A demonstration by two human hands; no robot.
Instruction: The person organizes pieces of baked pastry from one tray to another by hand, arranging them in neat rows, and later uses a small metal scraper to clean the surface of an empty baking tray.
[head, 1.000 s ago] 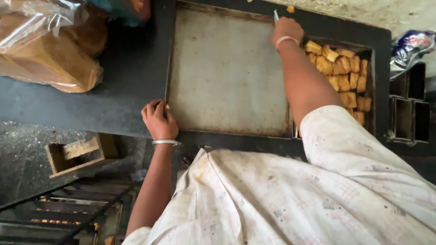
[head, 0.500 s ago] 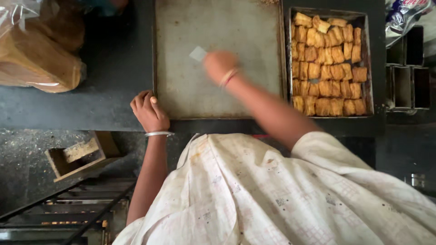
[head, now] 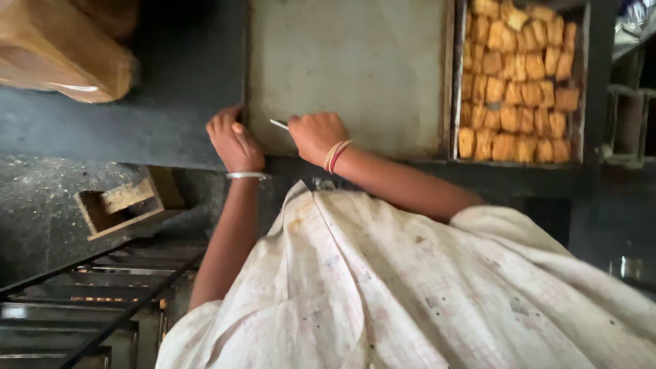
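Scraper: a small flat metal blade (head: 279, 124), pale and thin, lay low against the near left corner of the baking tray (head: 355, 68); only its tip showed.
Blade direction: it stuck out leftward from the right hand (head: 316, 135), long axis roughly level with the tray's near edge, pointing toward the left hand (head: 232, 140).
Right hand: fingers curled closed around the blade's hidden end — a firm fist, bangles at the wrist.
Left hand: fingers loosely bent, holding nothing, resting on the dark counter (head: 171, 102) and touching the tray's left rim; it sat just beside the blade tip.
Nearer hand: the right one held the tool; the left was only close.
Tray surface: grey, bare, dull with smears.
Next tray: to the right, a second tray (head: 584, 82) was packed with golden-brown square pastries (head: 519, 82).
Surroundings: bagged loaves (head: 61, 55) at far left — a wooden box (head: 123, 205) below on the floor.
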